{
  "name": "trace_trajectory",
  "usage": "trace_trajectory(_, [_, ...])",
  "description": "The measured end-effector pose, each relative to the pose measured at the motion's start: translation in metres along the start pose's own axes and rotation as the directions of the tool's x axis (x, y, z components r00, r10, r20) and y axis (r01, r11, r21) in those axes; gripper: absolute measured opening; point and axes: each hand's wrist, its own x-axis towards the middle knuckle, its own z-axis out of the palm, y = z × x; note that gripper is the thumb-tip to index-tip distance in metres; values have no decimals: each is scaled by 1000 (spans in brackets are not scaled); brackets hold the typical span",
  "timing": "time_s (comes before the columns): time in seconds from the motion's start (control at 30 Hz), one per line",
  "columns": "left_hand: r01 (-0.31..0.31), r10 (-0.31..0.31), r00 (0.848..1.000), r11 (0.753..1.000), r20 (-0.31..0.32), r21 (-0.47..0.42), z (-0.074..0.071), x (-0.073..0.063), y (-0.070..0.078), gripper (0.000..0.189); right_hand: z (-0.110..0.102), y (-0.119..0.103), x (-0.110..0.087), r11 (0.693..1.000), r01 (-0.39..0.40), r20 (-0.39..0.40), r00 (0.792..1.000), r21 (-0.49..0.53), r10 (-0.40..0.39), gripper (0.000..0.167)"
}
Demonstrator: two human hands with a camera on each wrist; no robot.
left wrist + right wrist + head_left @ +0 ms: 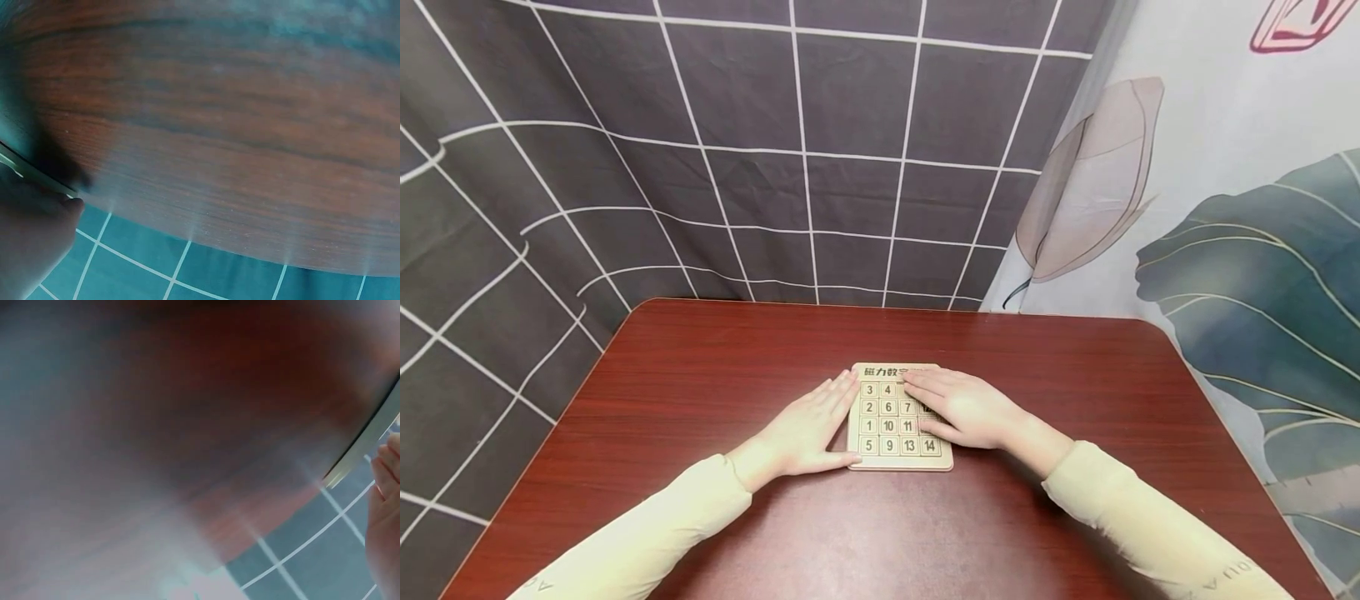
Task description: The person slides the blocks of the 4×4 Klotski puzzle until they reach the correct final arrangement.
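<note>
A pale wooden number slide puzzle (pixel 898 466) lies flat on the table, dark characters along its top border. Numbered tiles (pixel 889 427) show in rows, the bottom one reading 5, 9, 13, 14. My left hand (pixel 805 427) rests at the puzzle's left side, fingers extended to the upper left edge, thumb at the lower left corner. Over the upper right part lies my right hand (pixel 973 408), its fingers straight and its thumb across the right-hand tiles; the tiles beneath are hidden. Both wrist views catch the puzzle's thin side edge (pixel 362 447) beside the fingers.
The reddish-brown wooden table (pixel 737 350) has rounded far corners. Behind it and to the left hangs a dark grey curtain (pixel 850 196) with white grid lines. A white leaf-patterned curtain (pixel 1097 283) hangs at the right.
</note>
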Motion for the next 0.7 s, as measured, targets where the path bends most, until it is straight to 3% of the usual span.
trace_trajectory(0.17, [10,-10,1000,1000,15,16,1,1,0,104,-1,6,-21,1000,-26,-9,1000,8,26,61])
trace_trajectory(0.3, [11,-11,1000,1000,10,16,1,0,0,104,0,8,-27,1000,-25,2,1000,7,25,61])
trace_trajectory(0.7, [15,-15,1000,1000,24,-8,-2,1,2,104,3,-2,-9,1000,-6,25,1000,-12,6,64])
